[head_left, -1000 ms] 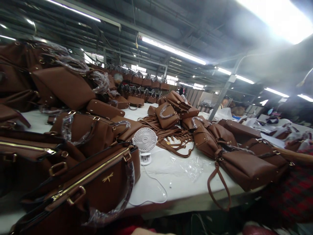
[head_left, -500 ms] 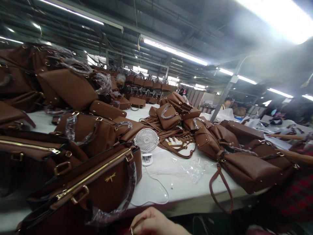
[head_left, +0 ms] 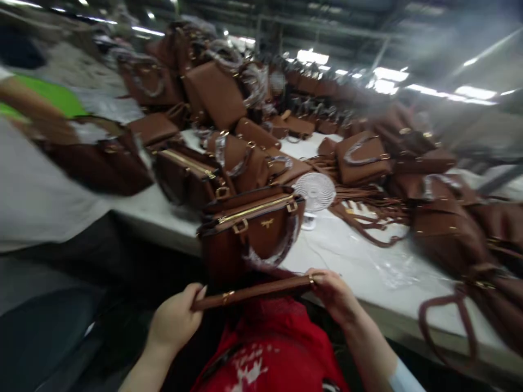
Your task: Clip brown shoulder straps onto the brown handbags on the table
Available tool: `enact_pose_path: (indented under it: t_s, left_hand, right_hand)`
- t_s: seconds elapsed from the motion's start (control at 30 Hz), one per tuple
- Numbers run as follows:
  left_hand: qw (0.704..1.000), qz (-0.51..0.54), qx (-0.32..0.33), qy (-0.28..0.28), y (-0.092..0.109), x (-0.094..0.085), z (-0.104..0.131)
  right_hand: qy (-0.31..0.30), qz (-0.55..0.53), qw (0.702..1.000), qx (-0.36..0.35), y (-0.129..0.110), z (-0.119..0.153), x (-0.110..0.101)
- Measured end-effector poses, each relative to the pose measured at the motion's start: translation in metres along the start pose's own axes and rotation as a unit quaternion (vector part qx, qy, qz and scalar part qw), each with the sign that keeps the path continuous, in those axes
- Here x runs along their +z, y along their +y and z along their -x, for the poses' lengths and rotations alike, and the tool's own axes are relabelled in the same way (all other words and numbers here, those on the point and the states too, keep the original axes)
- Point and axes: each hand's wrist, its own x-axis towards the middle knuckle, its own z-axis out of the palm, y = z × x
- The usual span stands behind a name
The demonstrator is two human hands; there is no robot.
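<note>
A brown leather strap [head_left: 257,289] with gold hardware is stretched between my two hands, just above my red clothing. My left hand [head_left: 175,316] is closed around its left end. At the other end, my right hand [head_left: 333,291] pinches the strap near a gold fitting. Right behind it stands a brown handbag [head_left: 261,228] at the table's front edge, with a gold zipper, a bow-shaped emblem and plastic-wrapped handles.
A small white fan [head_left: 314,191] stands behind the handbag. Many brown straps [head_left: 368,198] lie heaped beside it. Handbags [head_left: 216,92] pile up at back left, more [head_left: 449,234] at right. At far left a co-worker's arm [head_left: 41,109] reaches to another bag [head_left: 102,163].
The view has swung left and down. My left hand has come into sight, and the strap is now stretched between both hands. A co-worker's arm now shows at left.
</note>
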Motion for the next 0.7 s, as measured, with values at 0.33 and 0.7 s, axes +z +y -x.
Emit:
enact_pose_path:
  t_s: [0.33,0.7]
  left_hand:
    - [0.751,0.582,-0.309,-0.044,-0.003,0.002,-0.003]
    - [0.981,0.154,-0.021,-0.114,-0.024,0.006,0.012]
  right_hand:
    - [0.064,0.010,0.997,0.036,0.028,-0.012,-0.025]
    - [0.085,0.039,0.995,0.031,0.016,-0.016,-0.040]
